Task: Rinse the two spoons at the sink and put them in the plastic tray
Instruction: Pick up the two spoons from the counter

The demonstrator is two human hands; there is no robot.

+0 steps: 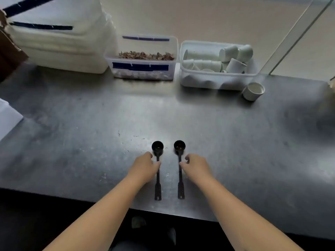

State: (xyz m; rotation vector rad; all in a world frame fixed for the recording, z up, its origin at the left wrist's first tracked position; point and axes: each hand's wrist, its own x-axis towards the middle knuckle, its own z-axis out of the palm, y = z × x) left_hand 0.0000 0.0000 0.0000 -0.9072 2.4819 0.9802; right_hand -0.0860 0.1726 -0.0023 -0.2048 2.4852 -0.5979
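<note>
2 black spoons lie side by side on the steel tabletop (235, 142) — left hand (145, 168) pinches the left spoon (157, 171), right hand (196, 167) the right spoon (180, 176).

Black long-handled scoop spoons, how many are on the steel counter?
2. The left black long-handled scoop spoon lies under the left hand; the right black scoop spoon lies parallel beside it, at the right hand. Both rest near the steel counter front edge.
</note>
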